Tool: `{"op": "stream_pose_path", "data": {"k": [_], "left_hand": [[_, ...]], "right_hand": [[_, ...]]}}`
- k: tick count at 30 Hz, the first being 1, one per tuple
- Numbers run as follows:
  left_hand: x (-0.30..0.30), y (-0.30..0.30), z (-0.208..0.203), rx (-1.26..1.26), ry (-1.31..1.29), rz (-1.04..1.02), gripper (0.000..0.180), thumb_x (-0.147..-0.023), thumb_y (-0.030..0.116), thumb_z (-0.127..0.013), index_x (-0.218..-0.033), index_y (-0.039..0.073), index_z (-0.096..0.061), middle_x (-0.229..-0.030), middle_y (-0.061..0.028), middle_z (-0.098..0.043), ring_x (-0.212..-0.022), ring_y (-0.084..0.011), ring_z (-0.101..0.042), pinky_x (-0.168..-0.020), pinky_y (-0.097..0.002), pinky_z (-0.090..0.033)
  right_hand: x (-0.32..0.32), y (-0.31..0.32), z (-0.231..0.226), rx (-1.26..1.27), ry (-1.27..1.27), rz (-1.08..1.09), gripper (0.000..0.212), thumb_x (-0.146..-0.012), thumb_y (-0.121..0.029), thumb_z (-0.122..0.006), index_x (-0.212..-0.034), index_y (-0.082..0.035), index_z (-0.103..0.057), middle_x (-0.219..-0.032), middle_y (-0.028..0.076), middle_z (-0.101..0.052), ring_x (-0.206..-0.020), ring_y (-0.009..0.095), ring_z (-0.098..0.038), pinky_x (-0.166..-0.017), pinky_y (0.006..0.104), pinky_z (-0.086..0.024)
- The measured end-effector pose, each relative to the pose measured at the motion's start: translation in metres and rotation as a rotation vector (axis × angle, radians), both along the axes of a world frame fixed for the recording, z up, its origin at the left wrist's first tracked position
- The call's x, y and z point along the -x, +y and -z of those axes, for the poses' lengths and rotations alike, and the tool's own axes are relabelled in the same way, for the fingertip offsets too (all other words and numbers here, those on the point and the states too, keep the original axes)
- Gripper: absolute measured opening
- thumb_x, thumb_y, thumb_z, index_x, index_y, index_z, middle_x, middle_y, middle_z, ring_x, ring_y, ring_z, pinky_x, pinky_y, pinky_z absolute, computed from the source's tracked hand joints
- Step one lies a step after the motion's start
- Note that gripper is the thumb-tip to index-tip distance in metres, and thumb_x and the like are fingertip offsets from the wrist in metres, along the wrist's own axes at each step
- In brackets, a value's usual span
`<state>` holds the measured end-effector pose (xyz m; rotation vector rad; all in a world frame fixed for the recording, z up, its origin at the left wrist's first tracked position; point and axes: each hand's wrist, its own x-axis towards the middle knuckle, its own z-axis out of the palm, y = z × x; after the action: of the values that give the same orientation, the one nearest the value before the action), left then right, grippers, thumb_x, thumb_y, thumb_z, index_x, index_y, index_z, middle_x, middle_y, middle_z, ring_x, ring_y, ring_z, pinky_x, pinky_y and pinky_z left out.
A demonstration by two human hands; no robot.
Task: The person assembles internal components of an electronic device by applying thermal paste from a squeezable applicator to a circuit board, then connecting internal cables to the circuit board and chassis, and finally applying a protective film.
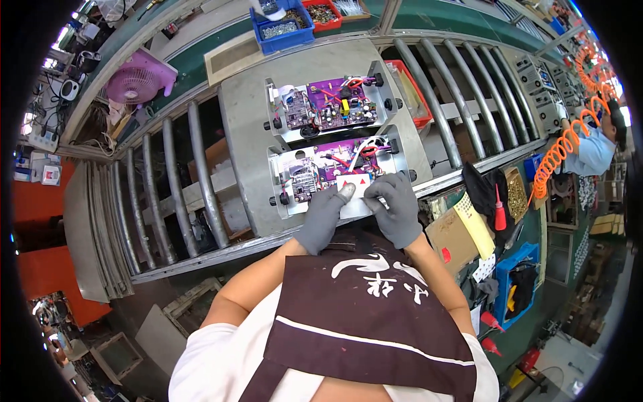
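Observation:
My left hand (323, 220), in a grey glove, pinches a small white card with red triangle marks (362, 180), thumb on top. At the card's right edge, the gloved fingers of my right hand (398, 209) are closed together; whatever is between their tips is too small to make out. Both hands are over the front edge of the nearer metal chassis (281, 165), which carries a purple circuit board (325, 151) with red, white and black wires. Behind it lies a second open chassis (387, 118) with a similar purple board (321, 94).
Both chassis sit on a grey metal plate (244, 134) between roller conveyors (175, 191) (462, 100). Blue bins of small hardware (287, 44) and a red tray (414, 94) border it. A pink fan (137, 79) stands left; a red-handled tool (499, 213) and blue crate (504, 278) are right.

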<state>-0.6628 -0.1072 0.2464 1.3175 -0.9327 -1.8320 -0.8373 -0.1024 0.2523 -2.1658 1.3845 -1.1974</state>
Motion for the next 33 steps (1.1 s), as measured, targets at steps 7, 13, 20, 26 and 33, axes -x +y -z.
{"op": "stream_pose_path", "data": {"k": [7, 13, 20, 26, 33], "left_hand": [[-0.017, -0.038, 0.017, 0.146, 0.047, -0.344, 0.032, -0.096, 0.028, -0.053, -0.106, -0.001, -0.061, -0.096, -0.0071, -0.062, -0.087, -0.0130, -0.053, -0.081, -0.0305, -0.043], [-0.037, -0.058, 0.016, -0.011, 0.052, -0.240, 0.029, -0.094, 0.026, -0.056, -0.102, -0.001, -0.062, -0.096, -0.0050, -0.061, -0.090, -0.0107, -0.053, -0.081, -0.0259, -0.041], [-0.046, -0.075, 0.010, -0.098, 0.202, -0.201, 0.034, -0.095, 0.029, -0.056, -0.106, -0.002, -0.063, -0.094, -0.0029, -0.062, -0.087, -0.0103, -0.055, -0.080, -0.0250, -0.042], [-0.041, -0.084, 0.008, -0.017, 0.203, -0.165, 0.040, -0.097, 0.034, -0.054, -0.111, -0.003, -0.063, -0.095, -0.0042, -0.066, -0.083, -0.0094, -0.059, -0.075, -0.0238, -0.046], [-0.026, -0.085, 0.001, 0.006, 0.187, -0.113, 0.042, -0.098, 0.038, -0.050, -0.098, -0.002, -0.065, -0.088, -0.0055, -0.065, -0.073, -0.0086, -0.056, -0.067, -0.0244, -0.047]], "right_hand": [[-0.002, -0.064, 0.009, -0.241, 0.318, 0.207, 0.008, -0.066, -0.012, -0.073, -0.073, -0.011, -0.068, -0.084, 0.006, -0.057, -0.090, 0.028, -0.052, -0.077, 0.0410, -0.041], [-0.018, -0.089, 0.021, -0.180, 0.518, 0.133, 0.005, -0.065, -0.015, -0.074, -0.069, -0.014, -0.070, -0.087, 0.005, -0.059, -0.095, 0.027, -0.052, -0.085, 0.0405, -0.039], [-0.021, -0.094, 0.046, 0.085, 0.487, 0.285, 0.028, -0.072, -0.007, -0.066, -0.099, -0.009, -0.060, -0.105, 0.010, -0.055, -0.101, 0.027, -0.052, -0.092, 0.0403, -0.039], [-0.030, -0.075, 0.001, -0.003, -0.145, 0.174, 0.029, -0.070, 0.003, -0.058, -0.097, -0.007, -0.061, -0.102, 0.010, -0.055, -0.098, 0.025, -0.052, -0.087, 0.0371, -0.041], [-0.057, -0.086, -0.030, 0.089, 0.290, 0.127, 0.021, -0.070, -0.018, -0.074, -0.090, -0.016, -0.068, -0.091, -0.003, -0.061, -0.096, 0.024, -0.051, -0.086, 0.0399, -0.035]]}}
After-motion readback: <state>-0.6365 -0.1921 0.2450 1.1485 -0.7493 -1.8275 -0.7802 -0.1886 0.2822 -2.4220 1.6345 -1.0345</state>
